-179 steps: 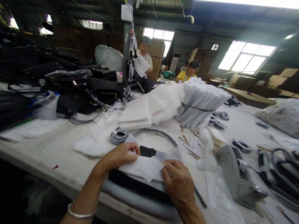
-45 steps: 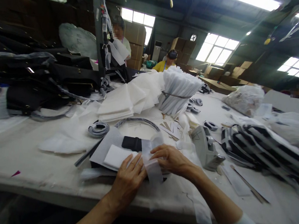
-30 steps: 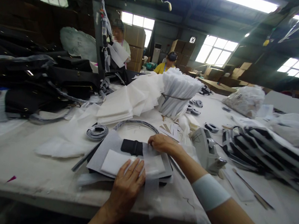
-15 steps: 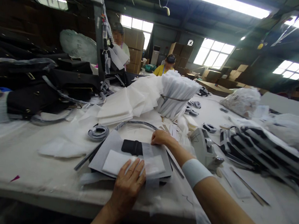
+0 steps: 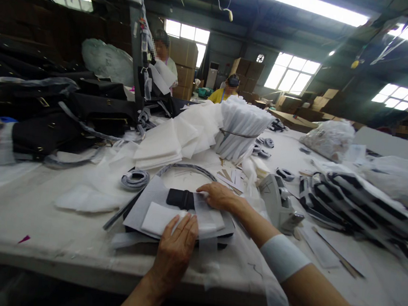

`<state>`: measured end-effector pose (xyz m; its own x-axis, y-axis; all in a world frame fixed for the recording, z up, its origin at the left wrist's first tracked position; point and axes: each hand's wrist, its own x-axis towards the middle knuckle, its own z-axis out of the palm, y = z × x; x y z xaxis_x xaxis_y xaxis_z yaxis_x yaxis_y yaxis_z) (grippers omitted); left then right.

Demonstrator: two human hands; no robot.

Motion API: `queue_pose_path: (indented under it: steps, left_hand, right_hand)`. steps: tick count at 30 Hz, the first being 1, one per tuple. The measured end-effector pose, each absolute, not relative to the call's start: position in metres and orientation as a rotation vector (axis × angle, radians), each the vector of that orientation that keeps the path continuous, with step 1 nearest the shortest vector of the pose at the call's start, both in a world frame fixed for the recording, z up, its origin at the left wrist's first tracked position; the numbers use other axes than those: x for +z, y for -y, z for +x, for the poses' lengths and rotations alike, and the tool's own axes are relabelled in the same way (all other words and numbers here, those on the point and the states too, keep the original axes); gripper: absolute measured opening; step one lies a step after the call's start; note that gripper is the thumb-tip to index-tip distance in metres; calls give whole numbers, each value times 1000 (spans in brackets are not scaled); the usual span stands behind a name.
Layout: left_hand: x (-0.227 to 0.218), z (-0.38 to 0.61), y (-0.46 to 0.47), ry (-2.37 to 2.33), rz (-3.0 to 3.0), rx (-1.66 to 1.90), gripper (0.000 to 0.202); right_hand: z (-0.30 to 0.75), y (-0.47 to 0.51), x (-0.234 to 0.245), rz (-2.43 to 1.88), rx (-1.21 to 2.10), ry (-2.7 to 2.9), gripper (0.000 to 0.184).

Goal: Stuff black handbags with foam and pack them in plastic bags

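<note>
One outstretched left hand (image 5: 176,243) flat on white pad (image 5: 157,220) at lower centre, one half-curled right hand (image 5: 221,197) at translucent strip (image 5: 205,220), hold unclear: perhaps wrinkling from uneven pulling.

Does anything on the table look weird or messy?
Yes: a tiny pink scrap lies alone near the front edge of the table, odd against the pale top. The white sheets look messy too, slumped in a crooked fan.

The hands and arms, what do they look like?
The left hand and right hand are bare, without gloves. A wide, plain, pale blue band goes around the right arm, with bare arm on both sides. The left arm shows no sleeve.
</note>
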<state>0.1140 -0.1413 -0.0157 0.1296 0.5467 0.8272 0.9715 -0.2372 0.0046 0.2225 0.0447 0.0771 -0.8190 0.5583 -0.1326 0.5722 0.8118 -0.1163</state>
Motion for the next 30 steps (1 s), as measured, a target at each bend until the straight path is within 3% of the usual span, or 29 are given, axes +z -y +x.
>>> queue_pose_path:
  steps: [10,20,30]
  left_hand:
    - [-19,112,141,1467,-1837,-994,35]
    - [-15,110,144,1428,-1872,-961,46]
    - [-14,110,146,1484,-1948,-891,42]
  right_hand:
    - [228,-58,65,824,-144,-2948,34]
    - [247,-62,72,526,-15,-3007,23]
    - [256,-40,89,388,13,-3067,23]
